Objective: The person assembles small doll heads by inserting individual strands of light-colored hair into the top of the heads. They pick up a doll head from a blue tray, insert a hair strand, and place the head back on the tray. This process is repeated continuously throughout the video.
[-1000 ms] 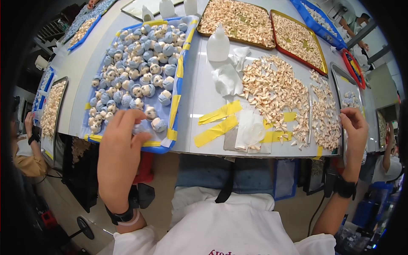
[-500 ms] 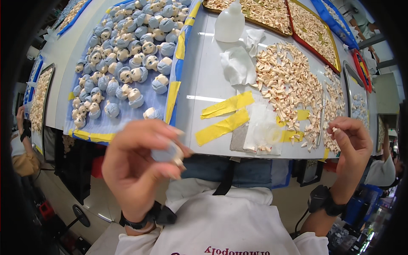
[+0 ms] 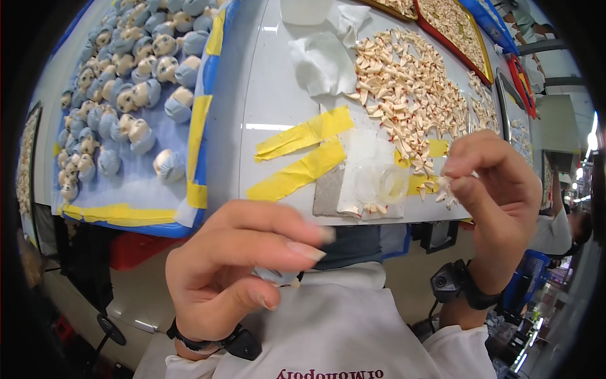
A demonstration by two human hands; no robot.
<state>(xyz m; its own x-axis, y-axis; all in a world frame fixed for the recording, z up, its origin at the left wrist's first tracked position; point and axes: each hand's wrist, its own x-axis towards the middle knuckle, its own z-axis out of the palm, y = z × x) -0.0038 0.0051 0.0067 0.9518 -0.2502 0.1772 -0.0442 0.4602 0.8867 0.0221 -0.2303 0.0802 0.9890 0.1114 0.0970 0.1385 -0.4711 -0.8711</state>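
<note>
My left hand (image 3: 221,271) is raised in front of my shirt, its fingers curled around a small doll head with pale blue hair (image 3: 276,276). Most of that head is hidden behind the fingers. Over the near right part of the table, my right hand (image 3: 502,183) pinches a small cream-coloured piece (image 3: 444,182) between thumb and forefinger; its exact shape is hard to make out. Beyond the right hand spreads a loose pile of small cream pointed pieces with red tips (image 3: 410,88). Many similar doll heads (image 3: 134,131) lie in a blue-rimmed tray (image 3: 132,222) on the left.
Yellow tape strips (image 3: 303,134) stick to the table near a grey pad (image 3: 328,192). A clear round dish (image 3: 385,183) sits beside them on white sheet. Crumpled white tissue (image 3: 322,63) and a translucent bottle (image 3: 306,9) stand farther back. Red-edged trays (image 3: 454,38) hold more pieces.
My left hand has moved right and slightly down with the doll head, turning it more out of sight. My right hand has shifted left with its piece. The whole view has shifted.
</note>
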